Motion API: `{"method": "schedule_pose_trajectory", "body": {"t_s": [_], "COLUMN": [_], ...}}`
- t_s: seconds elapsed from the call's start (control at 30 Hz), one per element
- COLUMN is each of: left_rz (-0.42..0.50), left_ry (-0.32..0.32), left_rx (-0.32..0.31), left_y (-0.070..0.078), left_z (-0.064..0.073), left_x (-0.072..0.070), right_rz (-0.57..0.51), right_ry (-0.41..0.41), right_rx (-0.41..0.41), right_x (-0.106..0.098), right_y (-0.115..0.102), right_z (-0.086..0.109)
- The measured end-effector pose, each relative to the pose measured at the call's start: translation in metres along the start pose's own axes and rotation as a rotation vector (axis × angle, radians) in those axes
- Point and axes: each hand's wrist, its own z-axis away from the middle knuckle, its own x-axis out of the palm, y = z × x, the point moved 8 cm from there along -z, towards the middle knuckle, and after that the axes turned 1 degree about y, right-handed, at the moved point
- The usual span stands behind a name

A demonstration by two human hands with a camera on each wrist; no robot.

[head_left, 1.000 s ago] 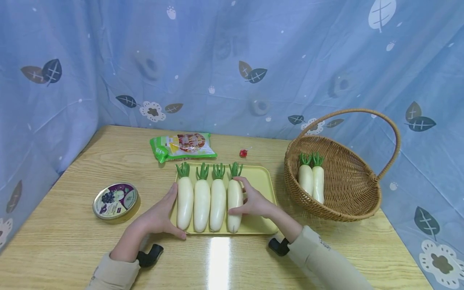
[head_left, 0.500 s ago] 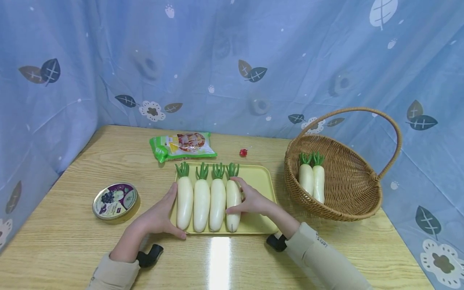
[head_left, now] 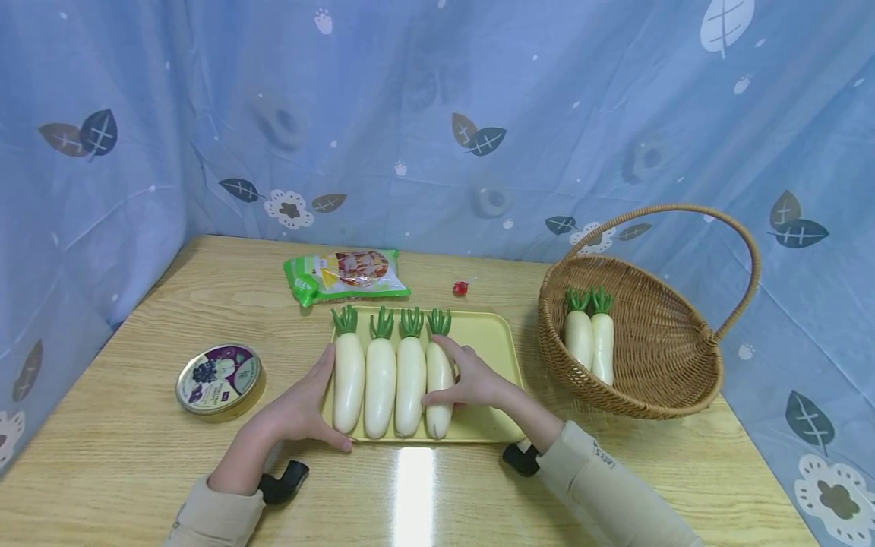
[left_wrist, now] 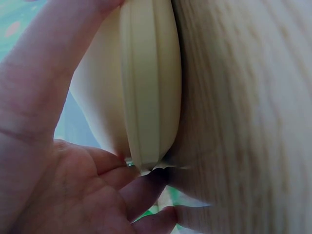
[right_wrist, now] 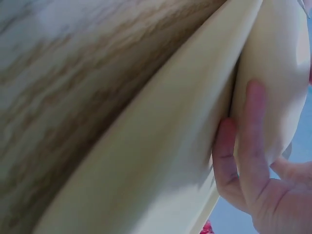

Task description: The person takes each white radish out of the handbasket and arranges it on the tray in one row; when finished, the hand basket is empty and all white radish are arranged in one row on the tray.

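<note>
On a yellow tray, several white daikon radishes with green tops lie side by side. My right hand grips the rightmost radish, thumb on its near left side and fingers over its upper part. In the right wrist view, fingers press along that radish's side above the tray. My left hand holds the tray's near left corner, thumb at the front edge and fingers along the left side. The left wrist view shows the tray's rim between thumb and fingers.
A wicker basket with a tall handle stands at the right, holding two daikon radishes. Behind the tray lie a green-and-white food packet and a small red object. A round tin sits at the left.
My right hand has shifted the rightmost radish slightly left, closer to its neighbour. My left hand stays at the tray's corner.
</note>
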Motion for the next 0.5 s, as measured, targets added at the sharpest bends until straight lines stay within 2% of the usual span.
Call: {"method": "schedule_pose_trajectory", "body": {"t_s": [0.17,0.37,0.5], "left_rz": [-0.006,-0.003,-0.007], "left_ry": [0.004,0.006,0.002], "left_rx": [0.004,0.008,0.007], "left_y": [-0.0009,-0.0002,-0.0002], "left_z": [-0.0008,-0.0007,-0.0006], "left_x": [0.0005,0.0001,0.0003], "right_rz": [0.017,0.024,0.016], "right_ry": [-0.013,0.007,0.005], "right_rx": [0.008,-0.018,0.002], "right_x": [-0.0001,-0.0015,-0.0017], "right_y": [-0.0005,-0.0017,0.0001], "right_z": [0.0018,0.0012,0.0016]}}
